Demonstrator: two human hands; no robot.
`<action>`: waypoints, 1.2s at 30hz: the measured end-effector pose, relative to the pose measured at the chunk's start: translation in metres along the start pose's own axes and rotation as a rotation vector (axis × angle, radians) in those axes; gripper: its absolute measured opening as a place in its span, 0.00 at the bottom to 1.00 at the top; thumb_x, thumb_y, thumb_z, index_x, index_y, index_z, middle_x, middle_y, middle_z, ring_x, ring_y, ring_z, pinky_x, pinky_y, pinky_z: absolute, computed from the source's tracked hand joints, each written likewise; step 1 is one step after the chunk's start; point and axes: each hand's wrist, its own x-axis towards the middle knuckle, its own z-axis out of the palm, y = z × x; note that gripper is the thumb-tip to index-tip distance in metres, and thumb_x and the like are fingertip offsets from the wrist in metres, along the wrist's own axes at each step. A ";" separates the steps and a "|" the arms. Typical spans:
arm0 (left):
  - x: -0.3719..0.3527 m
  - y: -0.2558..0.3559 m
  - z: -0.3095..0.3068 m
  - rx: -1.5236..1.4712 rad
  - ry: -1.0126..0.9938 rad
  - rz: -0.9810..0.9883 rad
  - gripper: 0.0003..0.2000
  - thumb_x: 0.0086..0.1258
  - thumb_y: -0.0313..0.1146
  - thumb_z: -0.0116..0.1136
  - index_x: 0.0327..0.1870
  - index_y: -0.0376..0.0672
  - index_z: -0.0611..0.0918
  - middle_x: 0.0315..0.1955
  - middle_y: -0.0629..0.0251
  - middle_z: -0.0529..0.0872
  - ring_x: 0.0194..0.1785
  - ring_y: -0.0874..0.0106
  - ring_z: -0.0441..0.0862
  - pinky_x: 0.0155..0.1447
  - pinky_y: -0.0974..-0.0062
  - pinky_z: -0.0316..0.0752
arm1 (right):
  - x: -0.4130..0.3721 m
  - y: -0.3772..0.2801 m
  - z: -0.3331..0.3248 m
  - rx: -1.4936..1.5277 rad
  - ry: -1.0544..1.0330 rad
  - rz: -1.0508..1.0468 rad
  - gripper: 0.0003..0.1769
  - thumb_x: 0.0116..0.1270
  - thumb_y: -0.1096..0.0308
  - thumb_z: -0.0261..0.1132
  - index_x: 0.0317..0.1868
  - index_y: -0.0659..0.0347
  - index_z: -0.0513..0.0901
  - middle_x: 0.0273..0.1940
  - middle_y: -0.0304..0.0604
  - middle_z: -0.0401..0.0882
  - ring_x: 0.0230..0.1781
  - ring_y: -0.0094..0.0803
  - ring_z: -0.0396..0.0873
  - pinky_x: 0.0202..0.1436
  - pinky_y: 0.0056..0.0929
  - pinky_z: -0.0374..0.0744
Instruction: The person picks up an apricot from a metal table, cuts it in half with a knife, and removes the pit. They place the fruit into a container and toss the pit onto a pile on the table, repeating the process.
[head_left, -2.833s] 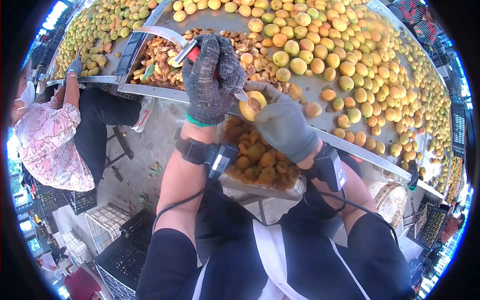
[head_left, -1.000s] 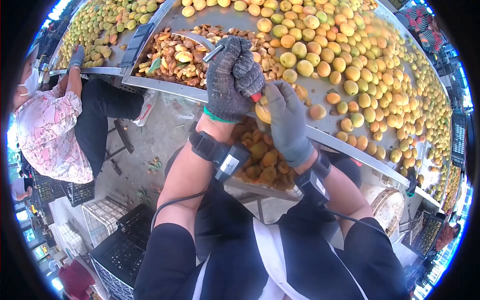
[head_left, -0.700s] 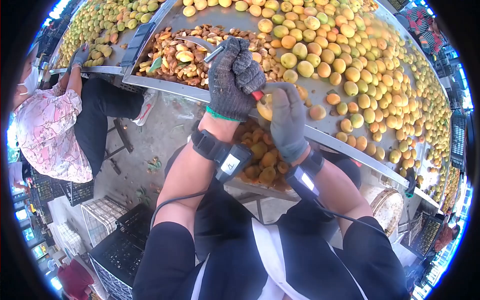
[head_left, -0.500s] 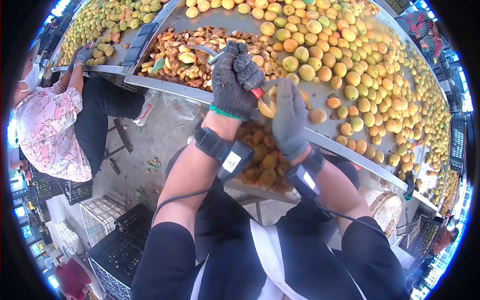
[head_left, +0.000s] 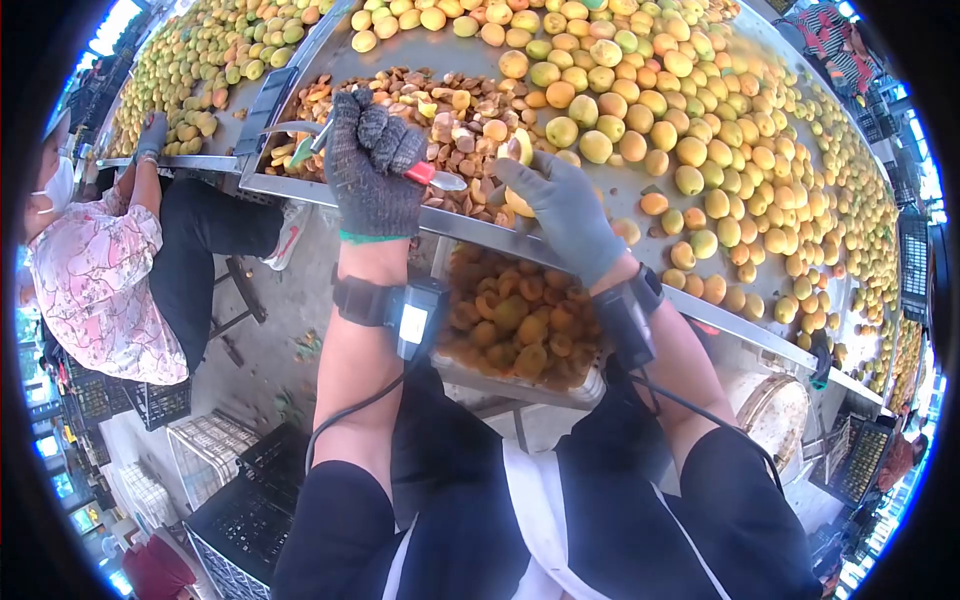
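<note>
My left hand (head_left: 375,165), in a dark knit glove, is wrapped around a red-handled knife (head_left: 420,172). Its short blade points right, toward my other hand. A curved metal piece (head_left: 292,128) juts out on the far side of the same fist. My right hand (head_left: 572,210), in a grey glove, pinches a cut apricot (head_left: 520,147) between thumb and fingers. Just below the thumb shows another yellow apricot piece (head_left: 517,203). Both hands are over the front edge of the metal table (head_left: 480,232), beside a heap of brown apricot pits (head_left: 465,140).
Whole apricots (head_left: 690,150) cover the table to the right and back. Under the edge, a crate (head_left: 520,392) holds apricot halves (head_left: 510,315). A masked person (head_left: 105,270) sits at the left by another fruit table. Black crates (head_left: 245,510) stand lower left, a round tub (head_left: 775,420) at right.
My hands have moved apart: the left hand with the knife went left, away from the fruit. My right hand has turned, still pinching apricot. The crate below is now more exposed.
</note>
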 end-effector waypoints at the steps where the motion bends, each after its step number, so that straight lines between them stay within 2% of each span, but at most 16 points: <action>1: 0.000 0.001 -0.002 -0.014 -0.004 -0.002 0.10 0.79 0.39 0.49 0.38 0.45 0.78 0.16 0.80 0.67 0.16 0.84 0.59 0.20 0.82 0.56 | 0.002 0.000 -0.002 -0.120 0.028 -0.033 0.21 0.74 0.52 0.59 0.51 0.63 0.77 0.35 0.40 0.82 0.18 0.22 0.74 0.16 0.17 0.70; 6: -0.003 0.004 0.004 0.011 0.097 0.010 0.10 0.79 0.38 0.48 0.38 0.44 0.77 0.16 0.80 0.65 0.16 0.84 0.58 0.20 0.82 0.57 | -0.002 -0.001 -0.010 -0.106 0.040 -0.199 0.20 0.74 0.53 0.59 0.52 0.63 0.76 0.34 0.40 0.81 0.20 0.22 0.76 0.18 0.18 0.73; 9: 0.000 0.007 -0.001 0.027 0.039 0.006 0.10 0.79 0.39 0.49 0.38 0.44 0.77 0.16 0.80 0.64 0.16 0.84 0.57 0.21 0.81 0.58 | -0.021 -0.013 -0.014 0.010 -0.139 -0.139 0.18 0.74 0.56 0.59 0.51 0.63 0.77 0.36 0.39 0.81 0.25 0.21 0.79 0.22 0.19 0.75; 11: 0.002 0.009 -0.001 0.024 0.018 -0.025 0.11 0.79 0.39 0.49 0.38 0.44 0.77 0.16 0.80 0.63 0.16 0.84 0.57 0.21 0.81 0.58 | -0.045 -0.027 -0.009 -0.335 -0.738 0.026 0.16 0.72 0.64 0.58 0.55 0.62 0.79 0.36 0.40 0.83 0.29 0.23 0.80 0.28 0.21 0.77; 12: 0.001 0.011 -0.003 0.027 0.007 -0.045 0.11 0.79 0.39 0.49 0.38 0.43 0.77 0.16 0.80 0.63 0.16 0.83 0.57 0.21 0.81 0.58 | -0.046 -0.001 -0.011 -0.323 -0.721 0.040 0.16 0.72 0.64 0.58 0.55 0.62 0.79 0.36 0.40 0.83 0.29 0.23 0.80 0.28 0.21 0.77; 14: 0.003 0.009 -0.012 -0.079 -0.083 -0.130 0.11 0.79 0.39 0.48 0.39 0.42 0.77 0.17 0.79 0.64 0.17 0.83 0.58 0.22 0.81 0.59 | -0.041 0.068 -0.014 -0.588 -1.072 -0.436 0.17 0.67 0.65 0.61 0.54 0.61 0.80 0.37 0.42 0.83 0.33 0.33 0.82 0.36 0.31 0.79; 15: 0.001 0.008 -0.010 -0.024 -0.057 -0.092 0.11 0.79 0.39 0.48 0.39 0.42 0.77 0.17 0.79 0.64 0.17 0.83 0.58 0.22 0.81 0.59 | -0.048 0.070 -0.010 -0.573 -1.065 -0.421 0.17 0.67 0.65 0.61 0.54 0.61 0.80 0.37 0.42 0.83 0.33 0.33 0.82 0.36 0.31 0.79; 17: -0.002 0.005 -0.003 0.074 0.004 -0.049 0.07 0.76 0.35 0.52 0.37 0.45 0.79 0.16 0.80 0.66 0.17 0.84 0.59 0.21 0.82 0.58 | -0.060 0.061 -0.004 -1.412 -1.160 -0.026 0.21 0.63 0.67 0.62 0.57 0.60 0.78 0.43 0.46 0.83 0.40 0.44 0.82 0.43 0.37 0.79; 18: -0.003 0.003 -0.003 0.074 0.009 -0.060 0.07 0.76 0.35 0.52 0.37 0.45 0.79 0.16 0.80 0.66 0.17 0.84 0.59 0.21 0.82 0.58 | -0.063 0.063 -0.008 -1.403 -1.157 -0.019 0.21 0.63 0.67 0.62 0.57 0.60 0.78 0.43 0.46 0.83 0.40 0.44 0.82 0.43 0.37 0.79; 21: -0.003 -0.002 -0.005 0.107 -0.018 -0.106 0.07 0.76 0.35 0.52 0.38 0.44 0.78 0.16 0.79 0.65 0.17 0.83 0.58 0.23 0.82 0.58 | -0.054 0.084 -0.041 -1.353 -0.757 -0.311 0.18 0.63 0.71 0.60 0.54 0.54 0.81 0.44 0.50 0.82 0.49 0.49 0.81 0.52 0.41 0.78; 22: -0.003 -0.002 -0.009 0.106 -0.001 -0.123 0.07 0.76 0.35 0.52 0.38 0.44 0.78 0.16 0.79 0.65 0.17 0.83 0.58 0.23 0.82 0.58 | -0.055 0.051 -0.038 -1.254 -0.835 -0.009 0.17 0.64 0.70 0.59 0.53 0.55 0.82 0.44 0.50 0.83 0.48 0.49 0.81 0.52 0.40 0.78; 24: 0.001 -0.004 -0.012 0.038 -0.066 -0.160 0.11 0.79 0.37 0.48 0.38 0.39 0.76 0.16 0.78 0.64 0.17 0.83 0.59 0.23 0.81 0.60 | -0.059 0.038 -0.048 -1.166 -0.649 -0.098 0.16 0.65 0.71 0.58 0.53 0.56 0.82 0.44 0.50 0.83 0.47 0.49 0.81 0.52 0.40 0.78; 28: 0.005 -0.002 -0.016 0.016 -0.125 -0.194 0.10 0.78 0.34 0.48 0.37 0.39 0.76 0.16 0.78 0.64 0.17 0.83 0.59 0.24 0.80 0.60 | -0.060 0.059 -0.057 -1.147 -0.627 -0.258 0.16 0.66 0.71 0.58 0.54 0.52 0.81 0.36 0.48 0.82 0.37 0.40 0.81 0.42 0.36 0.78; 30: -0.001 0.001 -0.015 0.032 -0.105 -0.183 0.10 0.77 0.34 0.48 0.35 0.40 0.76 0.16 0.78 0.64 0.17 0.83 0.59 0.24 0.80 0.61 | -0.059 0.054 -0.054 -1.310 -0.606 0.222 0.16 0.61 0.65 0.62 0.50 0.56 0.84 0.46 0.49 0.84 0.48 0.47 0.81 0.55 0.39 0.77; 31: -0.004 0.004 -0.012 0.049 -0.100 -0.162 0.10 0.77 0.34 0.49 0.35 0.40 0.76 0.16 0.78 0.64 0.17 0.83 0.59 0.24 0.80 0.61 | -0.054 0.064 -0.057 -1.562 -0.525 0.130 0.18 0.59 0.62 0.64 0.49 0.57 0.85 0.46 0.51 0.85 0.50 0.46 0.82 0.56 0.39 0.78; 36: -0.036 0.027 -0.005 -0.030 -0.105 -0.089 0.09 0.77 0.33 0.49 0.35 0.38 0.76 0.16 0.78 0.64 0.17 0.83 0.60 0.24 0.81 0.61 | -0.039 0.137 -0.083 -1.740 -0.362 0.017 0.25 0.58 0.56 0.68 0.53 0.62 0.82 0.49 0.53 0.84 0.53 0.48 0.82 0.55 0.40 0.79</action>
